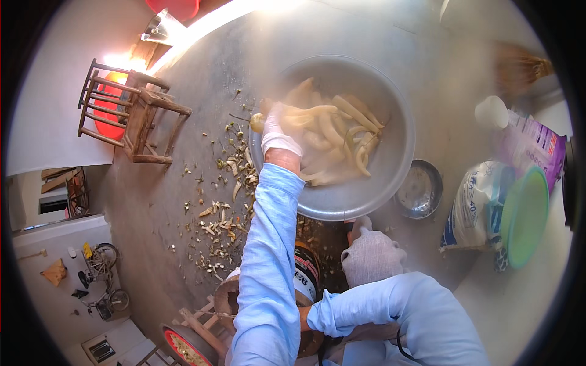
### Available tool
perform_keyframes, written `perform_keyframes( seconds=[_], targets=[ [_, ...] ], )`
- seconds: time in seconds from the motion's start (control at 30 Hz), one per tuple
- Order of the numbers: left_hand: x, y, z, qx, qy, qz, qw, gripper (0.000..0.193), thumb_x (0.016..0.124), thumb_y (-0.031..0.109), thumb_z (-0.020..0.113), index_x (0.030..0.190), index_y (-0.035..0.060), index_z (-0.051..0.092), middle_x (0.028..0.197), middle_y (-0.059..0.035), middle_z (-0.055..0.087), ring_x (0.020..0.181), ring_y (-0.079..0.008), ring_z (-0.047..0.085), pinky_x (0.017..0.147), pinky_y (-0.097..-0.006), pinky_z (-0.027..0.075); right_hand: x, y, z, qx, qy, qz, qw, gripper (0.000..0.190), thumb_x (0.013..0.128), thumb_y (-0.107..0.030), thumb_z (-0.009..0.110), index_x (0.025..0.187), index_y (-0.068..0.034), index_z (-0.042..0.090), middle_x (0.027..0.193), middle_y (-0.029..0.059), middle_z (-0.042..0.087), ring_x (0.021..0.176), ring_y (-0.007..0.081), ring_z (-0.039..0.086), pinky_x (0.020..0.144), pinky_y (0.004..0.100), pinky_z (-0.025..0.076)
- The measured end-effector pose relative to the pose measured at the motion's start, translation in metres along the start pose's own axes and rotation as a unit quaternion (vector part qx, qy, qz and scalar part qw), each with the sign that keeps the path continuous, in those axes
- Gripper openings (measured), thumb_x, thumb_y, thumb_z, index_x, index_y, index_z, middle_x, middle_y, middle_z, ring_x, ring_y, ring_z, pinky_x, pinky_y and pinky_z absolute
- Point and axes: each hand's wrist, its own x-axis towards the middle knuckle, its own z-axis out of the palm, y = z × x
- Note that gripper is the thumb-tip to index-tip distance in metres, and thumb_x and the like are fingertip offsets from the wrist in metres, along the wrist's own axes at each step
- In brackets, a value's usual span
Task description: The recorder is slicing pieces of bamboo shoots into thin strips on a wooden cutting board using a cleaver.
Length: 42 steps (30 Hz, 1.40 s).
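Observation:
A wide grey metal basin (pixel 352 208) sits on the floor before me, holding a heap of long, pale yellow, pepper-like vegetables (pixel 327 130). Over its left rim, my left hand (pixel 274 126) in a thin whitish glove is closed around one of them. The rounded, stemmed end (pixel 257 122) of that vegetable pokes out left of my fingers. My right forearm (pixel 348 311) crosses low toward the left, and the right hand itself is hidden behind my left sleeve. A labelled bucket (pixel 306 274) stands just above the right wrist, partly covered by that sleeve.
Stem caps and scraps (pixel 219 224) litter the floor left of the basin. To the right are a small metal dish (pixel 419 190), a white sack (pixel 478 206), a green basin (pixel 526 217) and a purple bag (pixel 535 146). A wooden chair (pixel 137 114) stands far left. Haze blurs parts of the view.

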Motion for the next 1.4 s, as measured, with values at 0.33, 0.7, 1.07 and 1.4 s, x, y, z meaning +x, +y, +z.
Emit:
perform_keyframes(
  seconds=[0.33,0.7,1.07,1.4],
  targets=[
    [0.054,-0.013,-0.013,-0.057,0.02,0.027,0.998,0.039,0.089,0.043,0.058,0.099,0.0055,0.065,0.103,-0.0134,0.068,0.088,-0.0279,0.063,0.084,-0.04,0.049,0.009,0.011,-0.003,-0.038,-0.027,0.016,0.999,0.053,0.095,-0.028,0.053,0.142,-0.007,0.043,0.151,0.0157,0.037,0.137,0.0304,0.037,0.116,0.0373,0.027],
    [-0.1,0.109,-0.079,0.076,-0.129,0.224,0.963,0.042,0.076,0.0,0.076,0.115,0.0036,0.06,0.105,-0.0072,0.065,0.095,-0.0227,0.065,0.085,-0.0366,0.055,0.025,-0.07,-0.023,-0.173,0.075,0.187,0.964,0.035,0.081,-0.015,0.055,0.11,0.002,0.065,0.104,0.0266,0.067,0.106,0.0367,0.063,0.093,0.0436,0.049],
    [-0.396,0.189,-0.311,0.742,0.05,0.091,0.662,0.024,0.071,0.017,0.07,0.091,0.0037,0.066,0.091,-0.0107,0.07,0.086,-0.0209,0.068,0.077,-0.0328,0.053,-0.037,-0.055,-0.021,-0.043,0.233,0.296,0.925,0.025,0.085,-0.013,0.051,0.093,0.008,0.062,0.06,0.0125,0.061,0.048,0.0183,0.061,0.047,0.0324,0.049],
    [-0.379,0.002,-0.401,0.8,0.261,0.277,0.464,0.075,0.07,0.032,0.077,0.138,0.0187,0.049,0.14,-0.0097,0.041,0.12,-0.0303,0.044,0.097,-0.0468,0.038,-0.063,-0.053,0.095,0.024,0.455,0.29,0.842,0.024,0.091,-0.011,0.05,0.107,0.004,0.06,0.059,0.0019,0.053,0.042,0.0086,0.046,0.041,0.0253,0.039]
  ],
)
